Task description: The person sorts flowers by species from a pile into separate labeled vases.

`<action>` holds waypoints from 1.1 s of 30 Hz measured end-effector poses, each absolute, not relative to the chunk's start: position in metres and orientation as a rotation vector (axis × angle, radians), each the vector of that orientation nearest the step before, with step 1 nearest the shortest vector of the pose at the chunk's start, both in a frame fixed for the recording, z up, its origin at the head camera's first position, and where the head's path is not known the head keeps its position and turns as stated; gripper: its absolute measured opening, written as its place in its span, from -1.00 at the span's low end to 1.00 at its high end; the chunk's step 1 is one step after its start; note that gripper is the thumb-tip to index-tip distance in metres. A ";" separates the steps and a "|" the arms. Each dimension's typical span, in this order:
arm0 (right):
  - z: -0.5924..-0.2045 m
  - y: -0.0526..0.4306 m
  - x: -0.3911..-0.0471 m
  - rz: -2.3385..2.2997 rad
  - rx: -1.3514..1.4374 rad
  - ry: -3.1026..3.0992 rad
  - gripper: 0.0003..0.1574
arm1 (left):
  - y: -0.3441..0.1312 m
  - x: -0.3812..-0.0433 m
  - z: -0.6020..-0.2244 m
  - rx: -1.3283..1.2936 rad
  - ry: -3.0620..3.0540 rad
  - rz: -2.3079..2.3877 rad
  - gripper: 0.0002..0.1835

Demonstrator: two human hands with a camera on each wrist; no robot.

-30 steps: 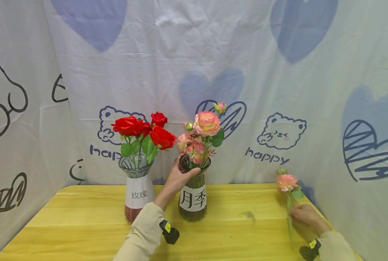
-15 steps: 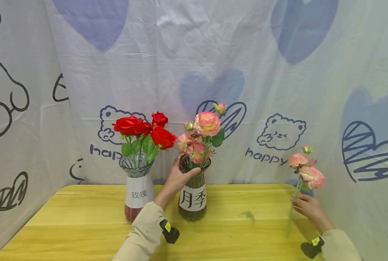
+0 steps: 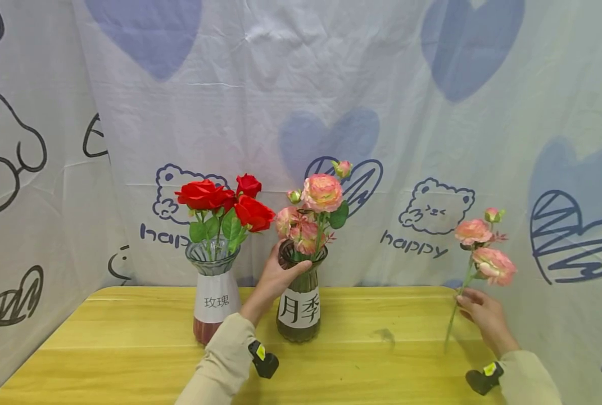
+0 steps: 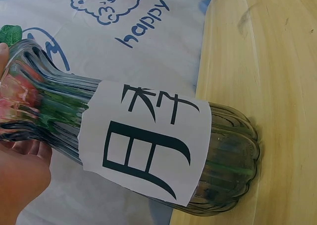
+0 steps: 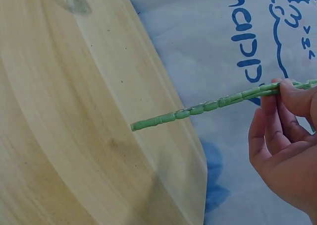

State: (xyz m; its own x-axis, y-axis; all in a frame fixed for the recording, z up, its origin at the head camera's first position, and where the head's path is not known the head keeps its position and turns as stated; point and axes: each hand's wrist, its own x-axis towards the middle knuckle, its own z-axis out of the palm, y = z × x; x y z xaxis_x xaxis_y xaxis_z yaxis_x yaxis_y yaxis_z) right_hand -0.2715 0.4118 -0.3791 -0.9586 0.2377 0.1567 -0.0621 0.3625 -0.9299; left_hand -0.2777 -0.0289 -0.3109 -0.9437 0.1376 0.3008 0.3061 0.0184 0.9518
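Observation:
My left hand [image 3: 274,283] holds a dark glass vase [image 3: 298,334] by its neck, thumb in front and fingers partly hidden behind. Several pink flowers [image 3: 322,193] stand in this vase, which has a white paper label [image 4: 146,143] with black characters. At the right, my right hand [image 3: 487,319] pinches the green stem [image 5: 198,108] of an artificial pink flower [image 3: 494,266] between thumb and fingers. That spray has two blooms and a bud [image 3: 493,215], and its stem end hangs down free in the right wrist view.
Left of the held vase stands a second glass vase [image 3: 212,264] with a white label and several red roses [image 3: 254,213]. Both vases are on a yellow wooden table [image 3: 371,365]. A printed cloth [image 3: 260,129] hangs behind the table and along its sides.
My right hand has lifted the pink flower and turned it, so both blooms and the bud now show, slightly farther right. The left hand and its vase have stayed in place.

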 end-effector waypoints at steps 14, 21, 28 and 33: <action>-0.364 0.391 -0.275 1.644 -0.132 -2.317 -0.38 | -0.029 -0.279 -0.312 -0.479 -2.137 -2.093 -0.18; -0.354 0.379 -0.280 1.689 -0.059 -2.271 -0.37 | -0.030 -0.277 -0.311 -0.470 -2.147 -2.082 -0.18; -0.343 0.368 -0.286 1.694 -0.034 -2.283 -0.38 | -0.029 -0.275 -0.310 -0.461 -2.150 -2.076 -0.18; -0.332 0.358 -0.291 1.711 -0.030 -2.256 -0.40 | -0.029 -0.276 -0.311 -0.460 -2.146 -2.079 -0.17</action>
